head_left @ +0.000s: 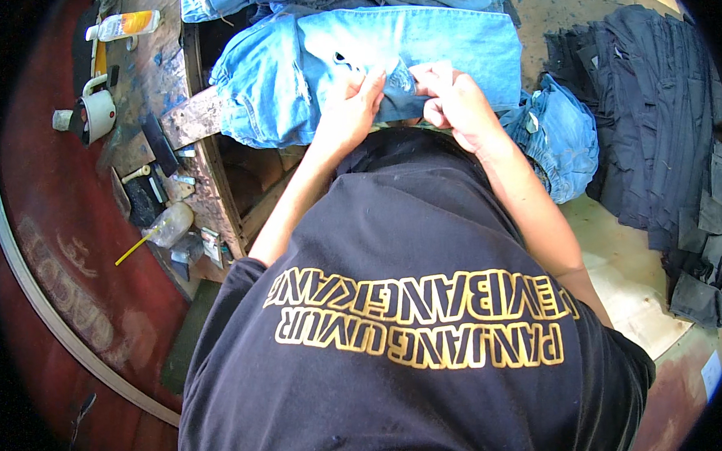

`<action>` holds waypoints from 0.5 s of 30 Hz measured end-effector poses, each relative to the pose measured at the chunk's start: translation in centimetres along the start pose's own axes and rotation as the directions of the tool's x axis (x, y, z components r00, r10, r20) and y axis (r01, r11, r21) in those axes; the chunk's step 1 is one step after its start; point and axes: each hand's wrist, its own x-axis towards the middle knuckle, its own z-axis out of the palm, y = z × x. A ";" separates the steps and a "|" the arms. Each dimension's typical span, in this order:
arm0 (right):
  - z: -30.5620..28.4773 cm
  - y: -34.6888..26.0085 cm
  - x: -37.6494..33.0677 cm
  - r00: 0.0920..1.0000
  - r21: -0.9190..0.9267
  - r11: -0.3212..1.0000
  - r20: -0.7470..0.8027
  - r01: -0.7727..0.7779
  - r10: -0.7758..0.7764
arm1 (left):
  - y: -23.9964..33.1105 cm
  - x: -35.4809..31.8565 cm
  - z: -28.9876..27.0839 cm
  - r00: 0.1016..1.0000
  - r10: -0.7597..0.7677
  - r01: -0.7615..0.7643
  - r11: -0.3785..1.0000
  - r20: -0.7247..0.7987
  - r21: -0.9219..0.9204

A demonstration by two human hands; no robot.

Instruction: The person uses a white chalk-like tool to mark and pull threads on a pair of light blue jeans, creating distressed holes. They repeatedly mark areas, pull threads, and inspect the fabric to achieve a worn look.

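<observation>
A pair of light blue jeans (441, 46) lies spread across the wooden workbench in front of me, with a small torn hole near its middle. My left hand (347, 112) pinches the denim's near edge beside that tear. My right hand (452, 98) grips the same edge a little to the right, fingers curled over the fabric. Both hands sit close together, almost touching. My black shirt with yellow lettering fills the lower part of the view and hides what is under the bench edge.
A heap of dark garments (657, 112) lies at the right. More blue denim (560, 133) hangs beside my right arm. On the left bench edge stand a white mug (98, 113), a plastic bottle (126, 25), a squeeze bottle (165, 227) and small tools.
</observation>
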 end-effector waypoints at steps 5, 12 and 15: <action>-0.5 0.8 0.7 0.999 -0.026 0.998 0.010 0.051 -0.051 | 0.3 -0.3 -0.2 1.000 0.011 -0.011 0.999 0.020 0.036; -0.4 1.8 0.5 0.999 0.152 0.988 -0.043 0.033 -0.027 | 1.5 -0.7 -0.7 0.986 -0.147 0.159 0.974 0.084 -0.159; -0.6 1.5 0.3 1.000 0.102 0.994 -0.020 0.027 -0.025 | 3.5 -0.6 -1.1 0.968 -0.220 0.216 0.975 0.120 0.044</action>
